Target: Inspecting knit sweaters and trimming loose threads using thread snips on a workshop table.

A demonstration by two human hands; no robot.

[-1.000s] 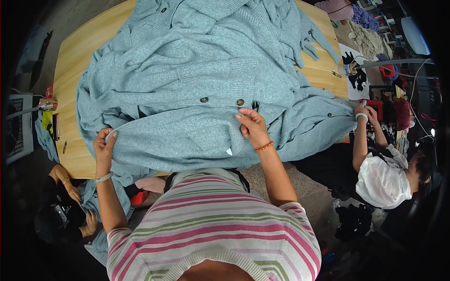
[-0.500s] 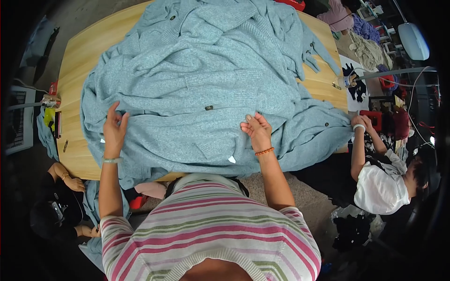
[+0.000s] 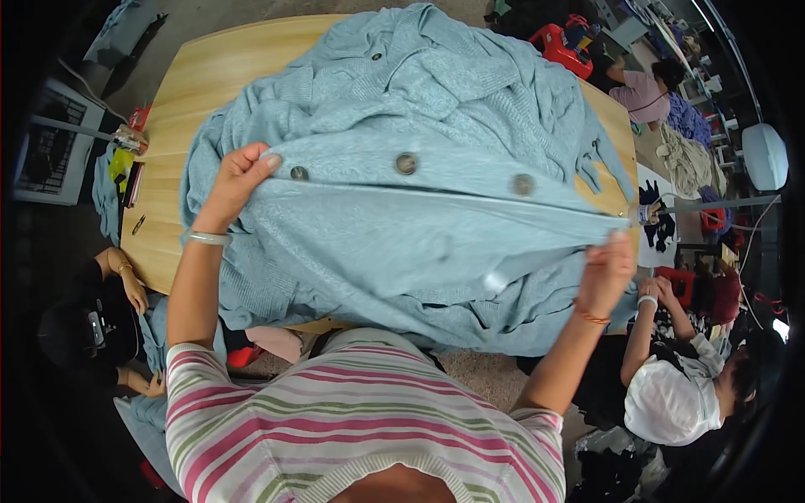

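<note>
A light blue-grey knit cardigan (image 3: 360, 226) is stretched sideways between my hands, its button band lifted above the table. Three dark buttons show along the band, the middle button (image 3: 406, 163) clearest. My left hand (image 3: 241, 178) is closed, thumb and fingers pinching the band's left end. Out to the right, my right hand (image 3: 607, 270), somewhat blurred, is closed on the other end of the band. A small white tag (image 3: 495, 282) on the cardigan is smeared by motion. Beneath and beyond lies a heap of the same blue-grey knitwear (image 3: 419, 84).
The heap covers much of the wooden table (image 3: 205, 71). Thread snips (image 3: 138, 225) lie at its left edge. One co-worker (image 3: 84, 331) sits at the lower left with blue knit cloth; another, in white (image 3: 671, 402), is at the right. A red box (image 3: 560, 50) stands behind the table.
My hands have closed on the cardigan's button band and pulled it up and taut. The right hand has moved far right, the left slightly up and right. The view has shifted a little.
</note>
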